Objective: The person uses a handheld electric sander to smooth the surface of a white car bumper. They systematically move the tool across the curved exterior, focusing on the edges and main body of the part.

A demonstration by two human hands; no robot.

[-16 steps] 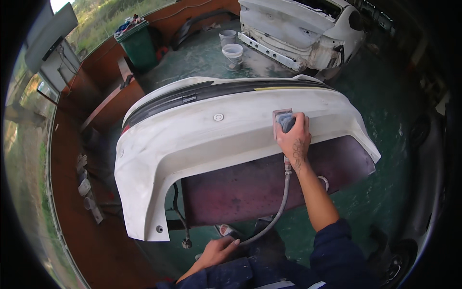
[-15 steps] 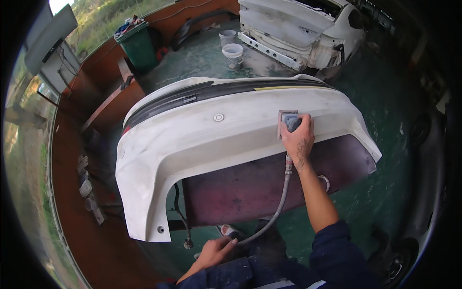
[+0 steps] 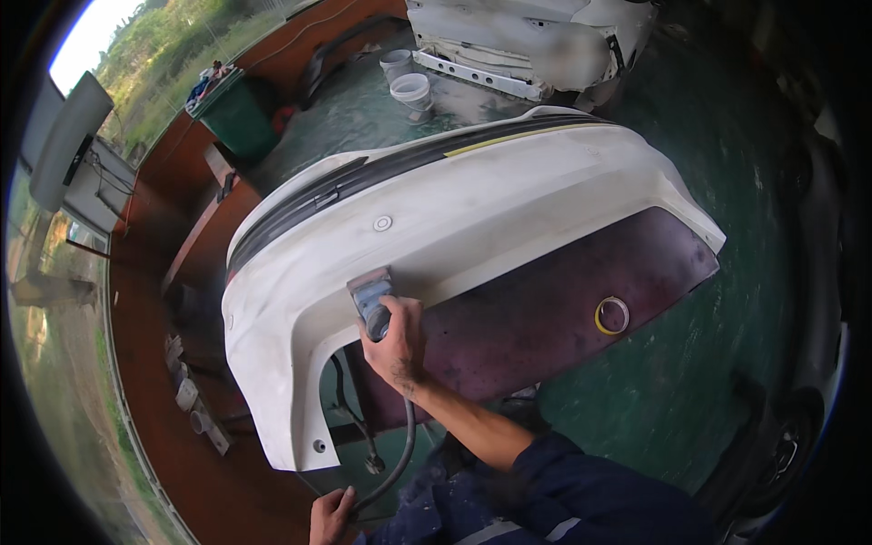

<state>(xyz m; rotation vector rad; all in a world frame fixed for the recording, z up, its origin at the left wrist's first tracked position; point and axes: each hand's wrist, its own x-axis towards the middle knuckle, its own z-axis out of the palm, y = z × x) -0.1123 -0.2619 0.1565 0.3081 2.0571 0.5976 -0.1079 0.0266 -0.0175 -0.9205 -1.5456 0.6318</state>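
A white car bumper [image 3: 509,195] lies across the middle of the view, its surface dull with greyish patches. My right hand [image 3: 396,341] is closed around a small blue-grey sander [image 3: 372,295]. The sander's pad rests on the bumper's lower band, left of the middle, near the cut-out's edge. From the sander a grey hose [image 3: 408,447] hangs down and curves toward my left hand [image 3: 331,516] at the lower edge. That hand is closed on the hose, with its thumb showing on top.
Under the bumper is a dark reddish panel [image 3: 509,336] with a yellow-rimmed tape roll [image 3: 612,315] on it. White buckets [image 3: 412,93] and a stripped white car [image 3: 518,45] stand behind. A green bin [image 3: 238,118] is at the back left; a dark car [image 3: 804,363] lines the right side.
My right hand has carried the sander left and nearer along the bumper. My left hand has moved left and down with the hose. The tape roll has come into full view.
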